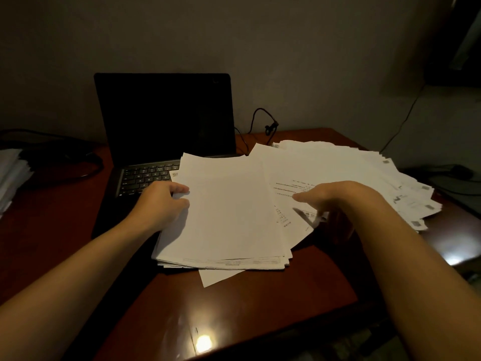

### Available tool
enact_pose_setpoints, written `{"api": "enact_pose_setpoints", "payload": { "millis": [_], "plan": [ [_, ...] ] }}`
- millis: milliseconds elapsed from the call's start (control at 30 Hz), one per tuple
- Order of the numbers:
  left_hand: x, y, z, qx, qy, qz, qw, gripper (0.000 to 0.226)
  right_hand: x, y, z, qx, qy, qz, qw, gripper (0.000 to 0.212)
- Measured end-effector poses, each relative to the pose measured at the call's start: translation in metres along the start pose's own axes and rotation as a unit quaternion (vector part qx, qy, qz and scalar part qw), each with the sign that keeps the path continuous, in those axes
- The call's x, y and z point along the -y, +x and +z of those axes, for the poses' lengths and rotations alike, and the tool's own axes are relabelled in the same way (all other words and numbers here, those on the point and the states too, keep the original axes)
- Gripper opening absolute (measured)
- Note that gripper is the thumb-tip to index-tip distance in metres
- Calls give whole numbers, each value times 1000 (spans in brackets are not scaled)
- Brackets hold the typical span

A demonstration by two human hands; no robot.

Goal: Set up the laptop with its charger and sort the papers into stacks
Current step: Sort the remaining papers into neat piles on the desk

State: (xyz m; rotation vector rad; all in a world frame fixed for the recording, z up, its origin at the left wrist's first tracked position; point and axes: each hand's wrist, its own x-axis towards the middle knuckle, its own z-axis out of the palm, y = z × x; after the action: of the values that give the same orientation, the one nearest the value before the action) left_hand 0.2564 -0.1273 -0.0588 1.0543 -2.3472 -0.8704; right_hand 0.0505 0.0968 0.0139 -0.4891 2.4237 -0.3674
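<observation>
A black laptop (164, 118) stands open with a dark screen at the back of the table. Its charger cable (256, 119) loops up behind its right side. A neat stack of white papers (226, 212) lies over the laptop's right half. My left hand (162, 204) grips the stack's left edge, thumb on top. A fanned spread of printed papers (351, 173) covers the right of the table. My right hand (330, 201) pinches the near edge of a sheet in that spread, fingers curled under it.
The reddish-brown wooden table (234, 303) has a curved front edge. Another pile of papers (10, 175) and a dark cable (65, 165) lie at the far left. More cables (453, 170) run on a surface to the right. A wall stands close behind.
</observation>
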Motion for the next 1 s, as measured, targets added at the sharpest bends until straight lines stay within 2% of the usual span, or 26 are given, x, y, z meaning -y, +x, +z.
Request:
{"api": "enact_pose_setpoints", "payload": {
  "millis": [233,333,400,467,600,667,833,867,933,1000],
  "plan": [
    [1,2,3,8,12,18,1000,35,-16,3,-2,-40,79,-13,996,55],
    [2,3,1,16,15,17,1000,35,-13,5,0,-17,234,-15,972,42],
    [2,3,1,17,19,19,999,35,-12,6,7,-24,282,-57,957,31],
    [2,2,0,15,20,23,999,35,-12,12,15,-52,242,-127,961,30],
    [6,1,-3,20,-1,24,1000,35,-2,16,29,-28,193,-219,956,45],
    [7,1,-4,22,-14,21,999,35,3,18,30,-51,195,-244,948,60],
    [7,-3,-5,35,-59,3,998,47,6,24,33,-128,277,-325,895,107],
    [8,-3,-5,36,-68,-3,997,53,5,28,34,-133,305,-332,883,107],
    [9,-2,-5,36,-76,-12,996,63,6,34,36,-109,377,-303,869,94],
    [11,-1,-5,35,-81,-12,996,70,9,37,38,-43,394,-267,878,70]
  ]
}}
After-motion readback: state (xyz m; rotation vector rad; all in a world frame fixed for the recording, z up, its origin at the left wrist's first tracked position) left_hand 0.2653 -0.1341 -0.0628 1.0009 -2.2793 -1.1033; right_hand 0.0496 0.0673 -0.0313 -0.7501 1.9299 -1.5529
